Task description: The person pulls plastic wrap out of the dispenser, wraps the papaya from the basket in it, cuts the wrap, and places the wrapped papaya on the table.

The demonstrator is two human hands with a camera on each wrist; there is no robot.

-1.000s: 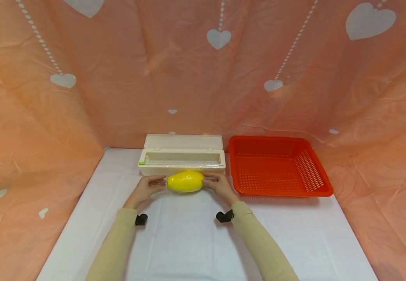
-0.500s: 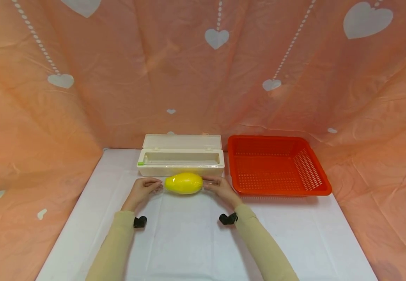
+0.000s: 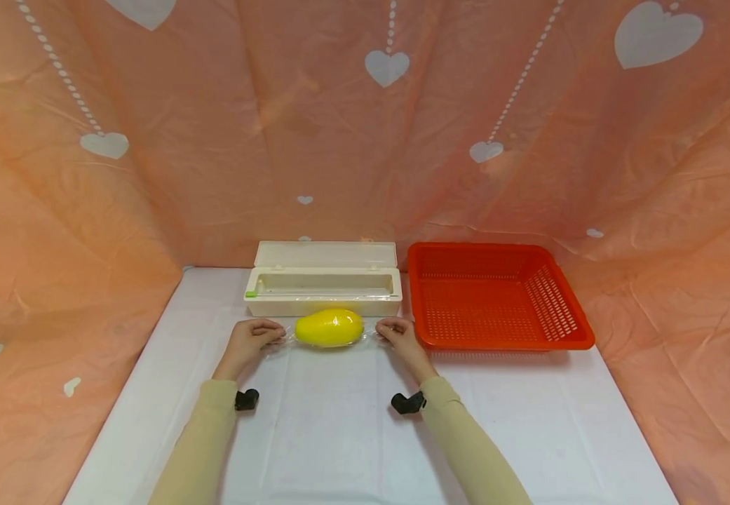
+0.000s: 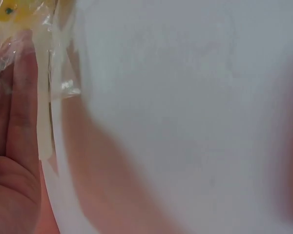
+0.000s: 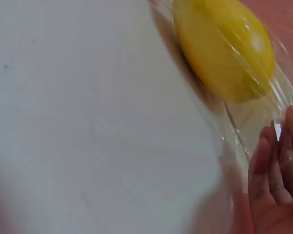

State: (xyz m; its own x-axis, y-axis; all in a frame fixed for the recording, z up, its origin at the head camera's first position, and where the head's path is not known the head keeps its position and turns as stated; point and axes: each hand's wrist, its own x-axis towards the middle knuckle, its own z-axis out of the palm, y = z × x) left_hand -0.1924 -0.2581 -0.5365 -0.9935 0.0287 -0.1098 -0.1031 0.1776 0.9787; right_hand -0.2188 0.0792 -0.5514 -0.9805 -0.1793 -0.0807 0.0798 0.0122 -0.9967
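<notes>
A shiny yellow oval fruit, wrapped in clear cling film, is centred between the two hands in front of a white box. Loose film stretches out from both its ends. On the left, my left hand pinches one film end; the left wrist view shows crinkled film over long, extended fingers, with a dark green spot on the fruit. My right hand pinches the opposite film end between thumb and bent fingers. The right wrist view has the film running from the fruit into that hand.
The white cling film dispenser box stands behind the fruit with its lid raised and a green slider at its left. A red perforated basket sits to the right on the white-covered table. A peach curtain hangs behind.
My hands have drawn apart from the fruit's ends, left hand leftward and right hand slightly rightward. Clear film now shows stretched between each hand and the fruit.
</notes>
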